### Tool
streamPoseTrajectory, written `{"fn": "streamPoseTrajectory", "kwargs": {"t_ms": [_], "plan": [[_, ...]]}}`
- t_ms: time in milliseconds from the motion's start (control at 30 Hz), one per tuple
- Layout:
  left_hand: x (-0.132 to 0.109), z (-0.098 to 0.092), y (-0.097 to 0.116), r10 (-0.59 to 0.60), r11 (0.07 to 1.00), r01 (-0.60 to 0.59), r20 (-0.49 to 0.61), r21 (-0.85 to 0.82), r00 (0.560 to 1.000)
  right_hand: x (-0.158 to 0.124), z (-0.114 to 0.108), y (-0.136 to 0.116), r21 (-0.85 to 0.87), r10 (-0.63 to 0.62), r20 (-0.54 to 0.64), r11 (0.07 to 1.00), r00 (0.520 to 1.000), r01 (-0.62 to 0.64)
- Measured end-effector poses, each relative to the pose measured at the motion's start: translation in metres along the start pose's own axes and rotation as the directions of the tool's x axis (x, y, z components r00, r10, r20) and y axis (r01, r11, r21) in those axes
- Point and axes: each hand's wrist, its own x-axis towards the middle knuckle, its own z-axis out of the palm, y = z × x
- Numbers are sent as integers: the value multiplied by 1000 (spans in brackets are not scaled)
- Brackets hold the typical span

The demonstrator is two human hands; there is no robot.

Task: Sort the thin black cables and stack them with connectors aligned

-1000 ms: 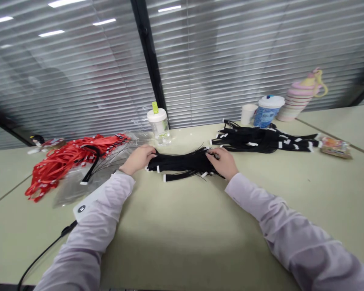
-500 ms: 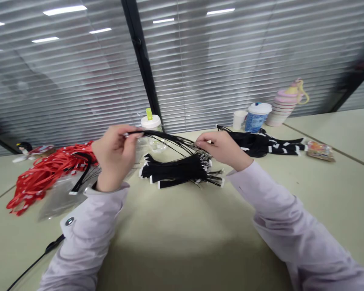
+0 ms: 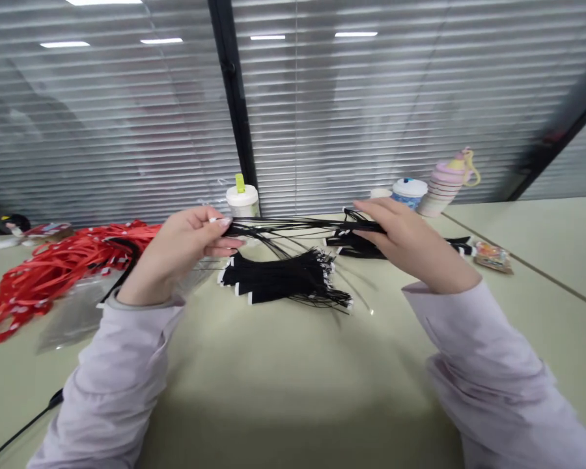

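Stretched level between my hands is a bundle of thin black cords [image 3: 293, 225], raised above the table. My left hand [image 3: 188, 244] pinches its left end between thumb and fingers. At the other end my right hand [image 3: 405, 238] closes on the cords, thumb below and fingers on top. Under the bundle lies a pile of black straps [image 3: 278, 277] with white end pieces on the left and thin cords with small metallic ends on the right. Some loose cords hang from the bundle towards the pile. Behind my right hand a second group of black straps [image 3: 356, 244] is partly hidden.
Red ribbons [image 3: 68, 260] and a clear plastic bag [image 3: 73, 312] lie at left. A lidded cup [image 3: 243, 198] stands at the back. At back right are a blue cup [image 3: 409, 191], a pink bottle [image 3: 442, 189] and a small packet [image 3: 492, 256]. A black cable [image 3: 22, 426] runs at lower left.
My right hand has moved right and now holds the far end of the bundle, pulling the cords straighter. My left hand has stayed at the left end. The view has shifted slightly.
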Motion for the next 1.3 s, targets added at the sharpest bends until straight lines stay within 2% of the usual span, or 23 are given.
{"fn": "streamPoseTrajectory", "kwargs": {"t_ms": [67, 133, 267, 333, 467, 600, 667, 700, 767, 800, 833, 900, 933, 1000, 1067, 1133, 1233, 1300], "plan": [[5, 0, -7, -65, 997, 70, 131, -35, 989, -2, -2, -3, 131, 51, -69, 991, 996, -42], [8, 1, -14, -56, 998, 62, 247, -17, 967, -3, 0, -7, 341, 125, -124, 937, 984, -76], [7, 4, -19, -25, 997, -6, 396, 77, 918, -1, 1, -7, 706, 286, -213, 706, 934, -55], [5, 5, -17, -1, 993, -45, 399, 106, 917, 1, -2, -2, 756, 323, -265, 654, 908, -12], [5, 9, -12, 39, 987, -86, 314, 137, 949, 4, -12, 0, 742, 318, -463, 650, 827, 166], [13, 11, -17, 13, 993, -40, 237, 109, 971, 0, -22, -16, 729, 219, -537, 606, 815, 318], [18, 10, -23, 15, 997, -28, 186, 69, 982, -5, -29, -24, 711, 145, -522, 619, 841, 334], [20, 10, -26, 19, 998, -29, 165, 54, 986, -8, -32, -27, 714, 100, -471, 626, 877, 312], [24, 10, -32, 29, 999, -34, 124, 41, 992, -13, -41, -30, 743, -35, -258, 631, 965, 221], [26, 10, -34, 32, 999, -36, 102, 40, 994, -15, -44, -31, 746, -129, -114, 643, 985, 170], [27, 10, -35, 33, 999, -36, 84, 37, 996, -16, -47, -33, 721, -225, 33, 680, 974, 133], [29, 9, -37, 31, 999, -32, 53, 23, 998, -17, -49, -37, 559, -336, 287, 819, 897, 128], [30, 9, -37, 26, 1000, -26, 43, 13, 999, -16, -47, -40, 420, -322, 362, 894, 875, 156], [31, 7, -37, 18, 1000, -17, 26, -14, 999, -15, -39, -45, 25, -143, 404, 989, 903, 145], [32, 4, -37, 15, 999, -15, 16, -45, 1000, -14, -28, -49, -337, 48, 348, 938, 936, 77], [34, 1, -36, 12, 997, -11, 14, -78, 1000, -13, -16, -50, -552, 131, 328, 830, 936, 77], [35, -4, -36, -15, 989, 14, -5, -147, 1000, -11, -1, -47, -662, 70, 344, 725, 936, 190], [36, -6, -35, -27, 984, 23, -21, -177, 999, -11, 8, -44, -678, 25, 331, 702, 943, 219]]}}
